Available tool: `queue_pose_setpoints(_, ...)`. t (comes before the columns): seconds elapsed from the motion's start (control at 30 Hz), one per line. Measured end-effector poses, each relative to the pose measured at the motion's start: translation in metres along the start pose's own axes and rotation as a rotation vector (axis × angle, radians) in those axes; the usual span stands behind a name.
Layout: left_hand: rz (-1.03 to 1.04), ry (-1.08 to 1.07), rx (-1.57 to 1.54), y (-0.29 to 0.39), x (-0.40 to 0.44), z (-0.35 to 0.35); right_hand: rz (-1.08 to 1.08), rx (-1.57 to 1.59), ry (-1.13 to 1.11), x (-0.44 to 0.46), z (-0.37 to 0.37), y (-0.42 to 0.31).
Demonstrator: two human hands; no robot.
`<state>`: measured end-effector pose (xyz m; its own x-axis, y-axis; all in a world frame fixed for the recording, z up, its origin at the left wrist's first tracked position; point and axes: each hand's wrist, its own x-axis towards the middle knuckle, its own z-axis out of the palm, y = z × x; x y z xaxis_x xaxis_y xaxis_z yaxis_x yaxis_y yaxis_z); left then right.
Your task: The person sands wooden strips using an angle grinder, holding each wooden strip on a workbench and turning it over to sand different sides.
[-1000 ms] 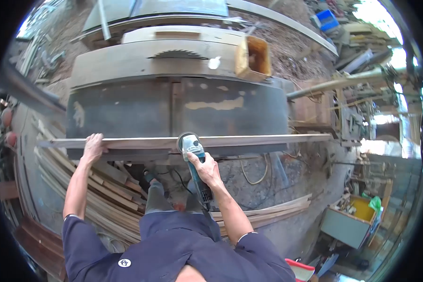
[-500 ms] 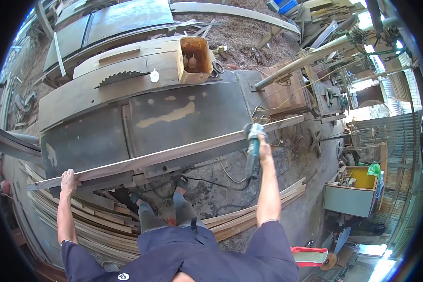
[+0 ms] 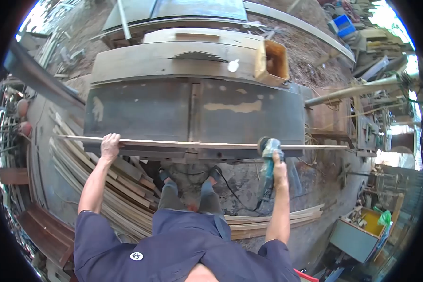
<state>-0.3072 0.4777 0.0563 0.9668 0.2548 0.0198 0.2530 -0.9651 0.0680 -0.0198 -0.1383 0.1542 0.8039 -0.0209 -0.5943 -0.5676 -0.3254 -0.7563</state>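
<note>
A long, thin wooden strip (image 3: pixel 174 143) lies across the near edge of a dark metal machine table (image 3: pixel 145 105), its ends reaching past both sides. My left hand (image 3: pixel 110 146) is closed around the strip toward its left end. Farther right, my right hand (image 3: pixel 280 170) grips a teal and grey angle grinder (image 3: pixel 268 164). The grinder's round head is up against the strip, though whether it touches is hard to tell. A black cord trails from the grinder's lower end toward the floor.
Beyond the metal top, a toothed saw blade (image 3: pixel 198 56) shows at a wooden board (image 3: pixel 127 61), near a small white bottle (image 3: pixel 233 65) and an open tin box (image 3: pixel 261 66). Stacked wood strips (image 3: pixel 96 188) lie on the floor at left. A grey box (image 3: pixel 355 237) stands at right.
The view has turned, so the strip now runs nearly level across the picture instead of slanting up to the right. Both hands keep their grips on the strip and the angle grinder.
</note>
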Motion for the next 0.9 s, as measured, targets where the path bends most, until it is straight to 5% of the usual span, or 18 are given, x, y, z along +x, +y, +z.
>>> queue_pose_setpoints(0.27,0.035,0.074,0.052,-0.005,-0.011,0.009,-0.122,-0.505,-0.371,-0.113,0.266,-0.009)
queue_pose_setpoints(0.43,0.044,0.087,0.059,-0.004,-0.014,0.018,-0.111,-0.532,-0.606,-0.154,0.374,-0.023)
queue_pose_setpoints(0.6,0.044,0.082,0.058,-0.006,-0.014,0.017,-0.08,-0.498,-0.563,-0.145,0.323,-0.016)
queue_pose_setpoints(0.9,0.016,0.07,0.082,-0.001,-0.019,0.019,-0.085,-0.304,-0.026,-0.058,0.082,0.032)
